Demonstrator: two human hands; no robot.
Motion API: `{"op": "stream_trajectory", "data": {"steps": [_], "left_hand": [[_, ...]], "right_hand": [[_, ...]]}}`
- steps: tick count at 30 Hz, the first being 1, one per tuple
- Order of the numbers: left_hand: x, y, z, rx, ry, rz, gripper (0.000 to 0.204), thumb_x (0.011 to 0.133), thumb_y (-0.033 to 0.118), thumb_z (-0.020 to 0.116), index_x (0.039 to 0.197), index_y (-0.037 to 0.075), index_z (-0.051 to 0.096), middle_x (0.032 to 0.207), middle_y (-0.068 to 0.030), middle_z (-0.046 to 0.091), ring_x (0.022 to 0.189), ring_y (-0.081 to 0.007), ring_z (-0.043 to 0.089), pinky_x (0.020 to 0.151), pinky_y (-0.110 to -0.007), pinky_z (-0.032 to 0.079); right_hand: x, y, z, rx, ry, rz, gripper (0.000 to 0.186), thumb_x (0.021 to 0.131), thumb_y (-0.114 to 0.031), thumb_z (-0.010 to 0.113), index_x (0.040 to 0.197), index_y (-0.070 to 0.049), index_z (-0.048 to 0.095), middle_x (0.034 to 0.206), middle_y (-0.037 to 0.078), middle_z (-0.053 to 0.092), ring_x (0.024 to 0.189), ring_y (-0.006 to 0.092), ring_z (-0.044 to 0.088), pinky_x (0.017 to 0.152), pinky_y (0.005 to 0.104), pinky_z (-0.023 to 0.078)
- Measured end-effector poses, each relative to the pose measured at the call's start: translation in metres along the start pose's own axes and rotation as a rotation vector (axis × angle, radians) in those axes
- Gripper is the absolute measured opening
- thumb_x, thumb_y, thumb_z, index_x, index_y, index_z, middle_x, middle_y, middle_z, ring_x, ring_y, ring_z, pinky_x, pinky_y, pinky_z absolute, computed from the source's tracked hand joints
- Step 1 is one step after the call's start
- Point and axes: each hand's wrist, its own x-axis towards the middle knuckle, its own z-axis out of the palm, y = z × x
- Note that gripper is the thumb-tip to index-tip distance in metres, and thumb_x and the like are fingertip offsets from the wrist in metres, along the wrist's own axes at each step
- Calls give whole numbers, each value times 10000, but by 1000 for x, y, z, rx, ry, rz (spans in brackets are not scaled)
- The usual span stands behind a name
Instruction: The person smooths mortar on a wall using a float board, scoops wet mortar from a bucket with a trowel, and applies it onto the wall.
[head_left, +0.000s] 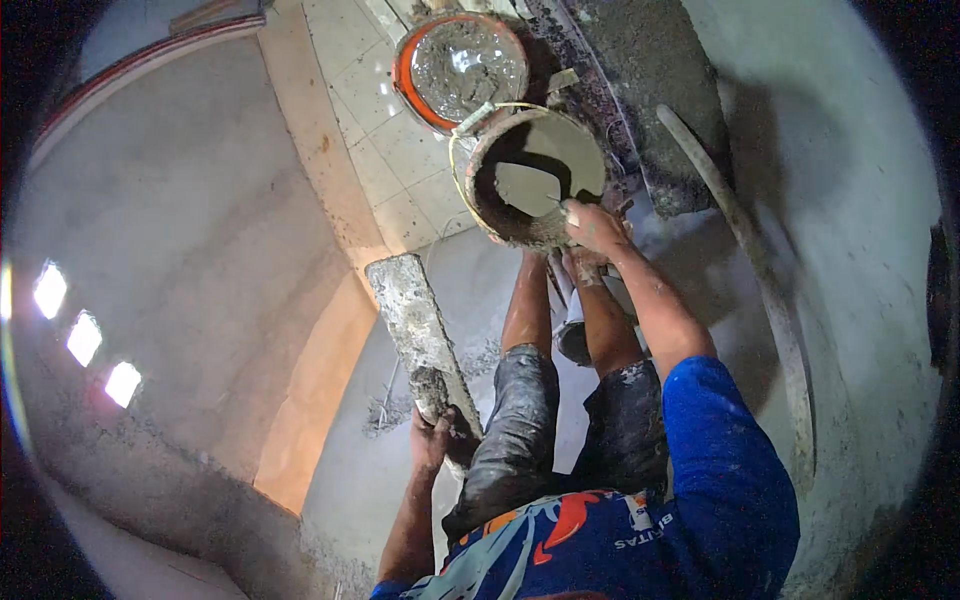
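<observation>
In the lower middle my left hand grips a long, mortar-crusted board float, which lies angled left of my legs. My right hand is closed at the front rim of a round bucket, holding what looks like a trowel inside it. The bucket has a wire handle and grey mix in it, and stands just beyond my feet. Behind it sits an orange tub of wet grey slurry with a shiny surface.
Pale tiles lie left of the bucket. A mortar-caked slab is at upper right, beside a long, curved-looking batten. A grey plastered wall fills the left. A dark cylindrical object sits behind my legs.
</observation>
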Motion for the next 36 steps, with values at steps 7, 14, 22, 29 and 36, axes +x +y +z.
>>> {"op": "stream_trajectory", "data": {"steps": [7, 14, 22, 29, 36], "left_hand": [[-14, 12, 0, 18, -78, 179, 471, 818, 272, 688, 1174, 24, 505, 1029, -119, 629, 925, -214, 595, 811, -336, 464], [26, -8, -42, 397, 58, 645, 668, 754, 345, 748, 1246, -19, 479, 1159, -214, 588, 1073, -337, 558, 902, -414, 441], [-59, 161, 19, 481, -193, 881, 628, 759, 356, 742, 1234, 16, 512, 1151, -177, 601, 1041, -312, 572, 866, -409, 460], [-50, 166, -38, 394, -257, 1222, 595, 763, 366, 736, 1224, 47, 540, 1144, -145, 611, 1013, -291, 585, 835, -406, 476], [-69, 175, -41, 260, -207, 1036, 580, 745, 380, 718, 1138, -3, 533, 963, -174, 636, 885, -307, 620, 757, -419, 484]], "right_hand": [[-132, -21, -103, 77, 177, 87, 373, 797, -303, 617, 1082, -64, 582, 943, 210, 653, 873, 392, 633, 732, 473, 489], [-312, -149, -265, 82, 233, -31, 374, 785, -382, 627, 1015, -87, 633, 931, 164, 672, 819, 334, 660, 720, 448, 516], [-644, -325, -456, -360, 632, -362, 276, 821, -297, 650, 936, -49, 610, 793, 148, 639, 693, 293, 634, 623, 397, 502], [-872, -281, -600, 496, 1184, -604, 359, 916, -417, 496, 939, -69, 584, 791, 28, 567, 667, 130, 550, 590, 312, 499], [-735, -133, -381, 794, 1253, 268, 317, 840, -385, 601, 810, -69, 579, 655, 44, 555, 598, 185, 540, 574, 368, 441]]}}
